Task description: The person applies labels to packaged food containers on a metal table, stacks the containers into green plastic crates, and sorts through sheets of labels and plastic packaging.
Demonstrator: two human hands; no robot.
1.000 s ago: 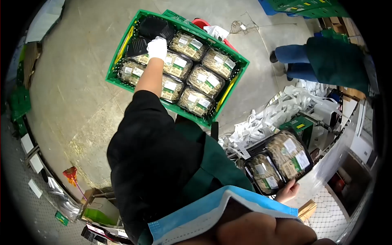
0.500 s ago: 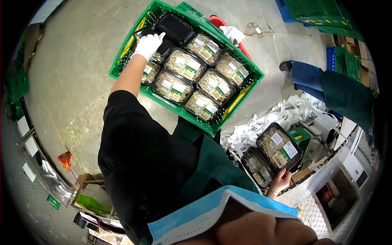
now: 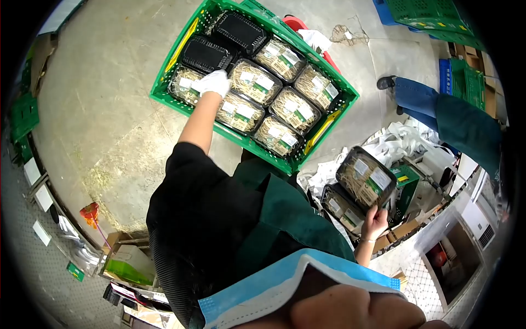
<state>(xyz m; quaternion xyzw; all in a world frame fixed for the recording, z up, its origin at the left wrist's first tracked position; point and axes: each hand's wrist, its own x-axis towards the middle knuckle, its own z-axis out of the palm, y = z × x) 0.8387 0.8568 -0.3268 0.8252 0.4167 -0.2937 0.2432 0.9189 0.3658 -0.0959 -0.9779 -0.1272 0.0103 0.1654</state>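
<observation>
A green crate (image 3: pixel 323 143) holds several clear-lidded packs of pale, straw-like strands, with labels on top. Two packs at its far left, including a black-bottomed pack (image 3: pixel 207 54), show plain black faces upward. My left hand (image 3: pixel 215 84), in a white glove, is over the crate just below that pack, beside a labelled pack (image 3: pixel 186 85); its fingers are bunched and indistinct. My bare right hand (image 3: pixel 375 222) grips the near edge of another labelled pack (image 3: pixel 366 176), held tilted. Below it, a second pack (image 3: pixel 343 208) is partly covered.
White strip backing (image 3: pixel 402 140) lies heaped at the right near a green box (image 3: pixel 405 189). A person's leg (image 3: pixel 419 98) stands beyond it. A red basin (image 3: pixel 296 23) sits behind the crate, and stacked green crates (image 3: pixel 433 16) are at the upper right.
My left hand has drawn back toward me, and the black-bottomed pack it was on now lies flat in the crate. My right hand has raised its pack slightly and shifted it left.
</observation>
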